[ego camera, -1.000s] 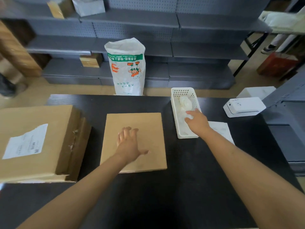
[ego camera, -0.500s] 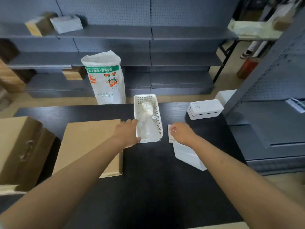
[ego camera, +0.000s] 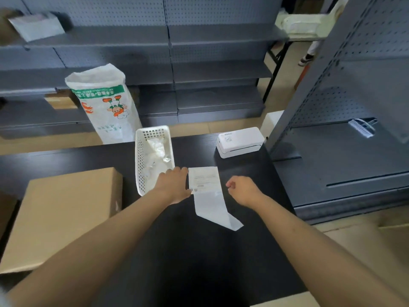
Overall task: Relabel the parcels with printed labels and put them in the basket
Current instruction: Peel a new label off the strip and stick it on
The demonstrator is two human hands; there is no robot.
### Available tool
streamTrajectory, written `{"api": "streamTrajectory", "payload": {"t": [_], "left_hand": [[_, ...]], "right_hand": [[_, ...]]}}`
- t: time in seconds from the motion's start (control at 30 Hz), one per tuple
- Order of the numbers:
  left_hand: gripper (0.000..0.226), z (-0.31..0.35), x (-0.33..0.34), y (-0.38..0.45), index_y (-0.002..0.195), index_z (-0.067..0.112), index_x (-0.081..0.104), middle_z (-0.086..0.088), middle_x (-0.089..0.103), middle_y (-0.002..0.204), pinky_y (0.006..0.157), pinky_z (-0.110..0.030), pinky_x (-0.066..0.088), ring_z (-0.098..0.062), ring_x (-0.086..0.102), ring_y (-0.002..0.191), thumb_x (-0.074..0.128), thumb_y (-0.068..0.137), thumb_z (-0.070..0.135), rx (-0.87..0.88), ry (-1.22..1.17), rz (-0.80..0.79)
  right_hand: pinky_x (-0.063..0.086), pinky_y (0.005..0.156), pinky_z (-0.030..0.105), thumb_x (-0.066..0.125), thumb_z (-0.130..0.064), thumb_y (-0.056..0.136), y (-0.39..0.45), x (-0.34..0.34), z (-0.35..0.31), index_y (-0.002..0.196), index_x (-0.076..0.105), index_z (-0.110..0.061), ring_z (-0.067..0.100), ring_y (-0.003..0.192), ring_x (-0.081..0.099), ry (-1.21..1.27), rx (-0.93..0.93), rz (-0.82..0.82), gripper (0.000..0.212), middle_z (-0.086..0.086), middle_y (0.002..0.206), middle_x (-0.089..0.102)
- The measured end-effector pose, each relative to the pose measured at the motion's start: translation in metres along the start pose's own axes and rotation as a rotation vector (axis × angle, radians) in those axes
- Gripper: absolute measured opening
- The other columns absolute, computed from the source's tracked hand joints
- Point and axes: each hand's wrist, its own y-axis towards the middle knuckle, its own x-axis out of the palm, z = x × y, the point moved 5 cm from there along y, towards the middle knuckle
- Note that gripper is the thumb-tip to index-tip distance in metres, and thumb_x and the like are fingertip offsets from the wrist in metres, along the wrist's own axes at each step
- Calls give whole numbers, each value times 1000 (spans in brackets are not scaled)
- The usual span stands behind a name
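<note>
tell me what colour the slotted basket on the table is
White, seen in the head view: the basket stands on the black table.

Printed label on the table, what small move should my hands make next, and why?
Probably pinch the printed label with the left hand, already touching its left edge, and lift it toward the cardboard parcel. The label lies flat on the black table, the parcel's visible top shows no label, and the right hand hovers curled beside it.

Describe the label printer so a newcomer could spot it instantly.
Start at the black table and go to its far right corner, beside the grey shelving. The label printer sits there, beyond the paper label strip. It is the only solid, closed white box; the white basket nearby is perforated and open-topped.
</note>
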Motion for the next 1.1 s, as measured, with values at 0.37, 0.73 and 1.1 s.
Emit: {"api": "streamTrajectory", "payload": {"t": [0.37, 0.73, 1.1], "left_hand": [[58, 29, 29, 54, 137, 15, 40, -6, 51, 131, 97, -36, 39, -25, 51, 115, 58, 89, 40, -88, 75, -81], [57, 23, 52, 92, 136, 15, 41, -6, 52, 131, 102, -37, 36, -25, 50, 118, 59, 89, 40, 22, 117, -99], [58, 35, 83, 100, 138, 20, 40, -7, 37, 145, 112, -41, 28, -27, 37, 132, 57, 90, 47, 112, 147, -79]], "right_hand": [[48, 94, 34, 52, -14, 93, 60, 15, 23, 117, 63, -13, 22, 107, 56, -1, -117, -108, 26, 8, 119, 59], [46, 82, 28, 63, -16, 89, 100, 42, 14, 130, 47, -16, 21, 108, 56, 175, 92, -14, 44, 7, 122, 55], [47, 78, 25, 65, -18, 89, 97, 63, 37, 129, 47, -15, 21, 105, 58, 336, 313, -50, 44, 8, 122, 57]]}}
